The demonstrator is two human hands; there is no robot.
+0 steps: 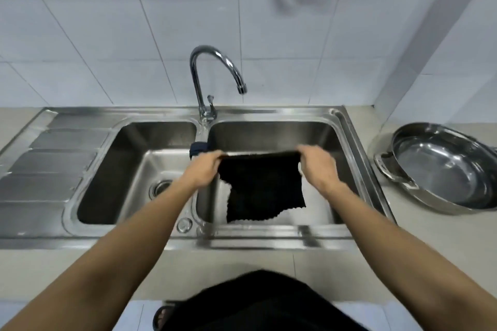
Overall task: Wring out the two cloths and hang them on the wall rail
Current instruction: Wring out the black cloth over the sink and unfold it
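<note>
I held both bare arms stretched forward, roughly level with each other. My left hand (205, 170) and right hand (317, 166) were raised side by side, knuckles up, each with fingers curled and pinching one top corner of the black cloth (262, 185) spread between them.

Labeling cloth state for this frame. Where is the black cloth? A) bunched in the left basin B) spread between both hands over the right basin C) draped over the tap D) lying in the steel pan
B: the left hand and right hand each pinch a top corner of the black cloth, which hangs open above the right basin.
</note>
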